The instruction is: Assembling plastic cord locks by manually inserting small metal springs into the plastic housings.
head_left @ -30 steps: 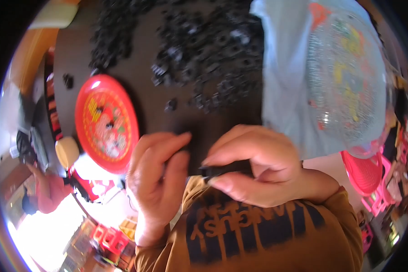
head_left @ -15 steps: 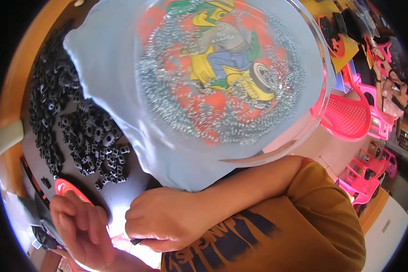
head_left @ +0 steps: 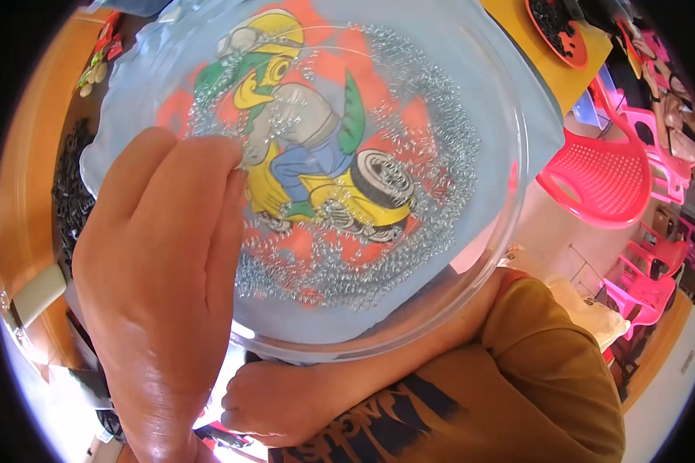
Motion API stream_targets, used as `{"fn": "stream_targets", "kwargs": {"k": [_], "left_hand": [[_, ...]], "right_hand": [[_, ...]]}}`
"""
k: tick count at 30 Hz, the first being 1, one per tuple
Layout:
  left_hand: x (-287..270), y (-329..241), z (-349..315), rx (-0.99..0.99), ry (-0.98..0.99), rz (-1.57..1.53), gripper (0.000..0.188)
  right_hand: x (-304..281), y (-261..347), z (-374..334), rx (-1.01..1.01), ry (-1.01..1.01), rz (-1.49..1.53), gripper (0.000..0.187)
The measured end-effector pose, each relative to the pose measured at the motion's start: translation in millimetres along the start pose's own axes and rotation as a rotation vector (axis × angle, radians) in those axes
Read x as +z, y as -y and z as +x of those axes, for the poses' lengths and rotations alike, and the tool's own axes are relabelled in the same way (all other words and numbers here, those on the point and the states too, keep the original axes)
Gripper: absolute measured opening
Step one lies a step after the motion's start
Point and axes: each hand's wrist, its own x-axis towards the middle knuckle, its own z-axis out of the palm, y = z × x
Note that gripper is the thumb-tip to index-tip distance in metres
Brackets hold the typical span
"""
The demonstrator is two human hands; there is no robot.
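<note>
My left hand (head_left: 158, 255) reaches over the left side of a clear round dish (head_left: 378, 351), its fingers pinched together among small metal springs (head_left: 440, 185). Whatever lies between those fingertips is hidden. The springs are scattered thickly in the dish, and a cartoon figure on the light blue cloth (head_left: 544, 143) shows through its bottom. Below the dish's near rim, close to my body, my right hand (head_left: 278, 405) is closed in a fist. Its fingertips are turned away, so the small black part seen in it earlier is now out of sight.
Many small black parts (head_left: 73, 185) lie on the dark surface at the left, partly behind my left hand. An orange-red plate (head_left: 575, 50) of black pieces sits on a yellow surface at the far right. Pink plastic chairs (head_left: 602, 181) stand on the floor to the right.
My left hand has moved from beside the red plate at lower left up over the dish, closing its fingers. The view has shifted, and my right hand sits slightly lower.
</note>
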Motion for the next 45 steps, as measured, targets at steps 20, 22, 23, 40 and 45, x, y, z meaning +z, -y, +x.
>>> {"fn": "stream_targets", "kwargs": {"k": [20, 22, 23, 40, 45], "left_hand": [[21.1, 26.7, 42.8, 0.082, 0.034, 0.093, 0.015], [27.2, 27.5, 49.7, 0.088, 0.028, 0.102, 0.016], [28.5, 27.9, 53.3, 0.108, 0.029, 0.116, 0.016], [24.1, 22.0, 57.8, -0.097, 0.097, -0.266, 0.007], [31.7, 20.0, 63.8, 0.046, 0.080, 0.006, 0.006]], "right_hand": [[8.9, -1.0, 4.2, -0.008, -0.081, 0.061, 0.022], [8.7, -0.4, 4.3, -0.013, -0.080, 0.057, 0.022], [8.7, -0.5, 5.5, -0.018, -0.082, 0.059, 0.022], [12.9, -4.2, 2.6, -0.020, -0.116, 0.069, 0.022], [16.4, -5.3, 3.5, -0.031, -0.112, 0.086, 0.022]]}}
